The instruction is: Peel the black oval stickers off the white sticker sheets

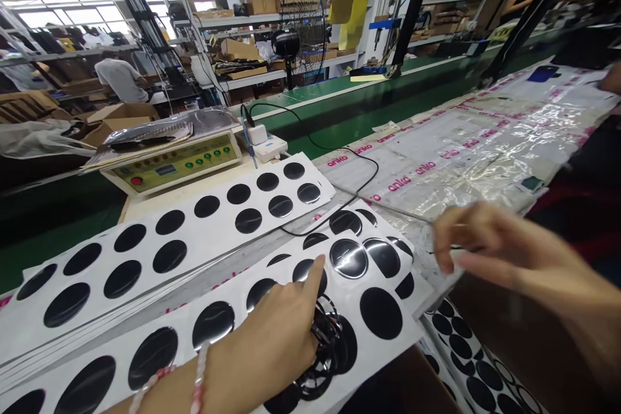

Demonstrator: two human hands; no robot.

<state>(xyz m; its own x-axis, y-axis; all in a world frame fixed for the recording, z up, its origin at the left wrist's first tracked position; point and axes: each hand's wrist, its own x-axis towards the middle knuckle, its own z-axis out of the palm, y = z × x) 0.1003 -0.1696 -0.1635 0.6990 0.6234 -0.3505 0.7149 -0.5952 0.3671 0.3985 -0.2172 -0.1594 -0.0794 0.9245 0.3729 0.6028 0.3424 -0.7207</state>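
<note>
My left hand lies over a white sheet that carries rows of round black stickers. Its index finger is stretched out near one black circle; the other fingers curl around a bunch of thin black rings, partly hidden by the palm. To the right, my right hand hovers off the sheets, blurred by motion, its fingers loosely bent and the thumb a little apart. Nothing shows between them. A glossy black disc sits just beyond my left fingertip, on overlapping sheets.
Behind lies a stack of similar sheets. A control box with green buttons and a power strip stand at the back. A black cable crosses the plastic-covered table. More stickers lie lower right.
</note>
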